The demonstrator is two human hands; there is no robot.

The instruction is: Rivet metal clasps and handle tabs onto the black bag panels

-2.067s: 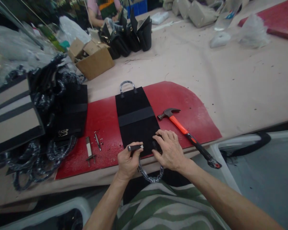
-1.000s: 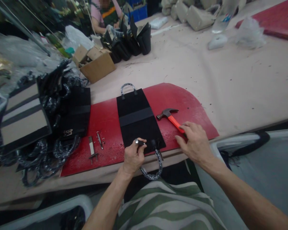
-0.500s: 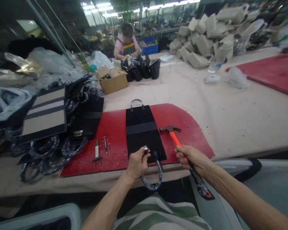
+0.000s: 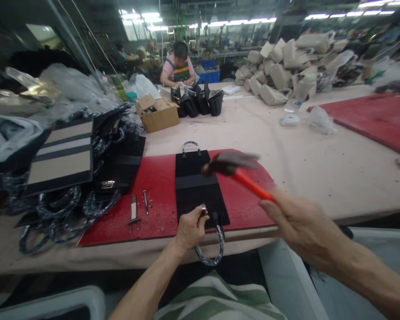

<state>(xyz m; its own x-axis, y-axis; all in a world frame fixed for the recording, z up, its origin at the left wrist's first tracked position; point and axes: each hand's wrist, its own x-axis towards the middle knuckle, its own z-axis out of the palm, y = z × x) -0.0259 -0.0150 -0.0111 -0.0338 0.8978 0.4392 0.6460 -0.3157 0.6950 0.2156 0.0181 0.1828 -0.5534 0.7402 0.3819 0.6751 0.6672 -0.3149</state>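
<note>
My left hand (image 4: 191, 229) is closed around a small metal punch (image 4: 203, 207), its round top showing above the fingers. It rests at the near end of a black bag panel (image 4: 196, 195), which lies flat with a wrapped handle at each end. The near handle (image 4: 210, 260) hangs over the table edge beside my left wrist. My right hand (image 4: 291, 218) grips a claw hammer (image 4: 253, 184) by its orange shaft. The hammer's head is raised above the panel, blurred by motion and apart from the punch.
The panel lies on a red board (image 4: 156, 178). Two slim metal tools (image 4: 134, 209) lie to its left. Stacked black panels (image 4: 62, 164) with wrapped handles crowd the left side. A cardboard box (image 4: 160, 118), black bags (image 4: 200, 102) and a seated person (image 4: 178, 66) are beyond.
My right hand has lifted the hammer up and to the right, off the red board. My left hand stays in place with the punch.
</note>
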